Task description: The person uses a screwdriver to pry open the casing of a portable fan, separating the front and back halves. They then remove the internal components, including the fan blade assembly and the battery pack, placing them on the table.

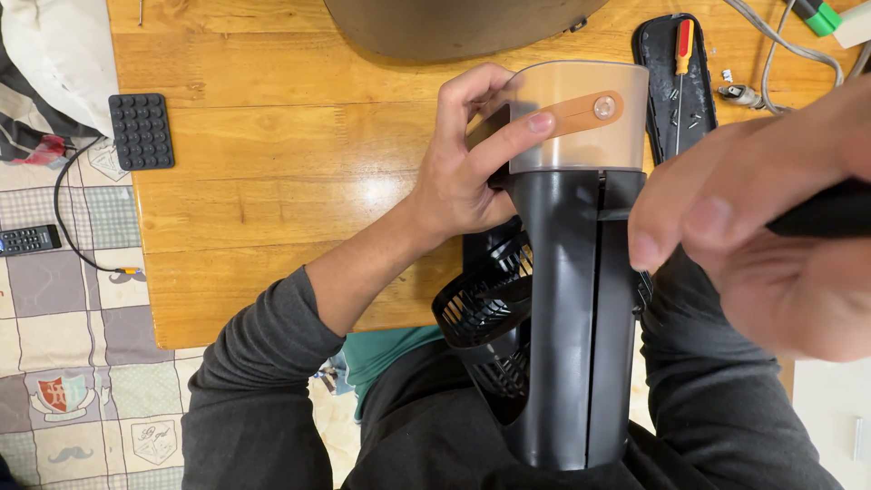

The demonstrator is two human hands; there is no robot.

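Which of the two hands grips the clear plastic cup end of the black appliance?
The left hand: its fingers wrap the clear plastic cup atop the black appliance body. The right hand holds a dark handle instead, off the appliance.

A black studded mat (pixel 141 132), a remote (pixel 29 240) and a red-handled screwdriver (pixel 682 54) on what looks like a black tray (pixel 655 54).

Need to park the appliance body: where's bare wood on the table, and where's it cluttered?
Free: wooden table between the black studded mat and the left hand, down to the front edge. Crowded: top right, with black panel, screwdriver, loose screws, cables. The right hand hides the rest.
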